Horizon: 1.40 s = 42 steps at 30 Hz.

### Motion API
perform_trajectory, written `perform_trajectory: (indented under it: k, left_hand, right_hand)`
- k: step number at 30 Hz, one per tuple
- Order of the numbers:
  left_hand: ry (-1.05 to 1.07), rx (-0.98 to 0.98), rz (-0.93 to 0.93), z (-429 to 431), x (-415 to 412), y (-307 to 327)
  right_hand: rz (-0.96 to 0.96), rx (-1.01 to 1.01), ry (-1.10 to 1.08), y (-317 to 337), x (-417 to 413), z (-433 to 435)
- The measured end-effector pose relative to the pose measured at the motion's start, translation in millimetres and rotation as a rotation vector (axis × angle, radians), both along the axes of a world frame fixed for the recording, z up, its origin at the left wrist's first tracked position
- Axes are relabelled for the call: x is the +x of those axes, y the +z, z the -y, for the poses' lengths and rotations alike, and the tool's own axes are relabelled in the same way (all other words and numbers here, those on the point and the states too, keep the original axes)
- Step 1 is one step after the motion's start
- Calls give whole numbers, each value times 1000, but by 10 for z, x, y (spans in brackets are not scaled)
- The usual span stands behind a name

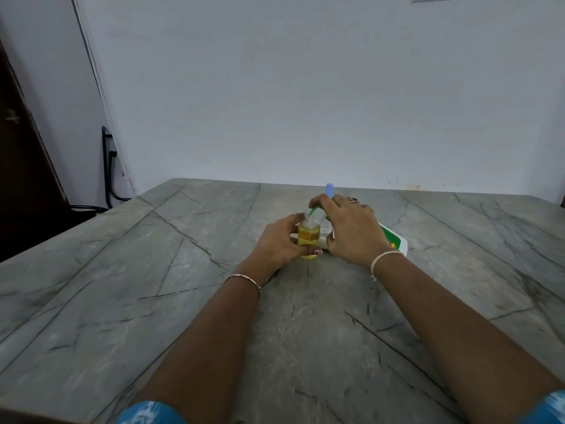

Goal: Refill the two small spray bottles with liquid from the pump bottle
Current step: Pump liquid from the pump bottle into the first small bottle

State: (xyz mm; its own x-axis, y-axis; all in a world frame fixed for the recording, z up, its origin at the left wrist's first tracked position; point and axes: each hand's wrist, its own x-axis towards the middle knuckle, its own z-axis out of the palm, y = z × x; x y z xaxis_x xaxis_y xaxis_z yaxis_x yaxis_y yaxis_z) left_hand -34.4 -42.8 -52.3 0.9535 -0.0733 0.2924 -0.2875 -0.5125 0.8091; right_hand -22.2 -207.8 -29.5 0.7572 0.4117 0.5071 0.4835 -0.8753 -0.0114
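A small clear spray bottle with yellow liquid stands uncapped on the grey stone table. My left hand grips it from the left, fingers curled round its body. My right hand holds the white pump bottle with its green label, tilted over, and its fingers press on the green pump head. The green spout points into the small bottle's open neck. Behind my right hand a pale blue cap sticks up; what it belongs to is hidden.
The table ends at a pale wall at the back and drops off on the left, where a dark door and black cables are. Bare tabletop lies on both sides of my hands and in front of them.
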Motion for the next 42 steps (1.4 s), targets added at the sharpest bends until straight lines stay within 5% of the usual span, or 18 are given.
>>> perform_trajectory:
  k: [42]
  left_hand:
    - [25,59,-20,10,-19,33]
  right_hand:
    - [14,7,4,-7,-5,6]
